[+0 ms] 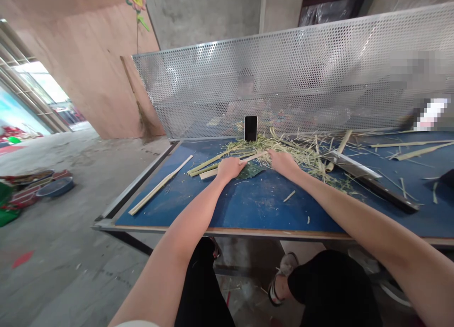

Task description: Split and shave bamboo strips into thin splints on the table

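Observation:
A pale bamboo strip [256, 156] runs between my two hands over the blue table [255, 208]. My left hand [230, 169] is closed around it, and the strip's wider end sticks out to the left. On the right, my right hand [282, 163] pinches the other end beside a heap of shavings [301, 152]. Under the strip lies a dark green piece [251, 171], its kind unclear. Split green bamboo pieces [209, 166] rest just behind my left hand. Farther left, another bamboo strip [159, 187] lies alone at a slant.
A phone [251, 128] stands upright against the perforated metal screen [227, 90] at the table's back. To the right lie a long dark-handled blade [372, 180] and more bamboo strips [422, 149]. Basins [55, 187] sit on the floor at left.

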The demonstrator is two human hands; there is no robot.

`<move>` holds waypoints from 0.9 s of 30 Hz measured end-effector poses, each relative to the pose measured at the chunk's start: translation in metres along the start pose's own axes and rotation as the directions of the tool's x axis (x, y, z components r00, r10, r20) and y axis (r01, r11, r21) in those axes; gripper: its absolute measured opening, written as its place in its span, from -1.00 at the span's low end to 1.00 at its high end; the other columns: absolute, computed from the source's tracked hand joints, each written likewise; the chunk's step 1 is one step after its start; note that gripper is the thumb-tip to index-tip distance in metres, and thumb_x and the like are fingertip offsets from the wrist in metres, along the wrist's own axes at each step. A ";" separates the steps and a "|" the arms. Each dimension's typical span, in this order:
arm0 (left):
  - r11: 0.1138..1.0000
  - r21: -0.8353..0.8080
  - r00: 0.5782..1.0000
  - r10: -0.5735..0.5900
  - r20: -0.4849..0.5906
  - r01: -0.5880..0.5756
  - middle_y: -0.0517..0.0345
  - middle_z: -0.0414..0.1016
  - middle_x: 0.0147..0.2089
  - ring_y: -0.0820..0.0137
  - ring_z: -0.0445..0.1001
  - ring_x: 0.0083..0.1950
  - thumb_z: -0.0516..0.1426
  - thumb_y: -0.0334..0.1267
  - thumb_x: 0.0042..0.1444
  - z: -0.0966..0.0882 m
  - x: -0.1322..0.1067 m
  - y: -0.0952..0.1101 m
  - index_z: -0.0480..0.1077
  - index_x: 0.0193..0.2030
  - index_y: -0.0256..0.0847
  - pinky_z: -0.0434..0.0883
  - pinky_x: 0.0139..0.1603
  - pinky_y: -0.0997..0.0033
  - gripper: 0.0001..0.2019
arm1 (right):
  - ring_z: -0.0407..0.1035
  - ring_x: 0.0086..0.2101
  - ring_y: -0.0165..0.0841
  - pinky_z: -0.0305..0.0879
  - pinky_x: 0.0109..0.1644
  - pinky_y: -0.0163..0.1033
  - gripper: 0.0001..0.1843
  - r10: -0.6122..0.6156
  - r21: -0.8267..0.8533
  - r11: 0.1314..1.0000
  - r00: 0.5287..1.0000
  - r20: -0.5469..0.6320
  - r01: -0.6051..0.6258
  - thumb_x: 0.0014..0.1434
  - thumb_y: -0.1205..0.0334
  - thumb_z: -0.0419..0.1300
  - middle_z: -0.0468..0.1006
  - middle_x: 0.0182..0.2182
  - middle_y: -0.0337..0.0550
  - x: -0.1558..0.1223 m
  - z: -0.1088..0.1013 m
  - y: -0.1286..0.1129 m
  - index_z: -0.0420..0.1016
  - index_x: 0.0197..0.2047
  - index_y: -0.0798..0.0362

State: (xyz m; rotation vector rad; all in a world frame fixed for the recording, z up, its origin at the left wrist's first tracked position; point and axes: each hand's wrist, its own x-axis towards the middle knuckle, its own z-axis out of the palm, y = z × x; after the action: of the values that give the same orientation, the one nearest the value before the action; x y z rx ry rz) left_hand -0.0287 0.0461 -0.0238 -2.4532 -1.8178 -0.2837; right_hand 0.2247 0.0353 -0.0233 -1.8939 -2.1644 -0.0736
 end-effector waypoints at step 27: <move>1.000 0.017 1.000 -0.006 -0.023 0.006 -0.22 0.71 -0.13 0.02 0.70 -0.03 -0.06 0.26 0.51 -0.002 -0.004 0.001 0.70 -0.11 -0.24 0.51 0.02 0.20 -0.32 | 0.60 -0.03 -0.09 0.37 0.10 -0.15 -0.49 -0.152 0.159 0.976 0.988 0.009 0.149 0.52 0.30 -0.06 0.72 0.03 0.10 -0.021 -0.004 -0.038 0.50 0.39 0.05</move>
State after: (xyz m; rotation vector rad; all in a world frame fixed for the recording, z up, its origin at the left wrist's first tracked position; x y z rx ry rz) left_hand -0.0293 0.0419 -0.0225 -2.4235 -1.8111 -0.2940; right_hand 0.1904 0.0083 -0.0197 -1.6504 -2.2522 0.0867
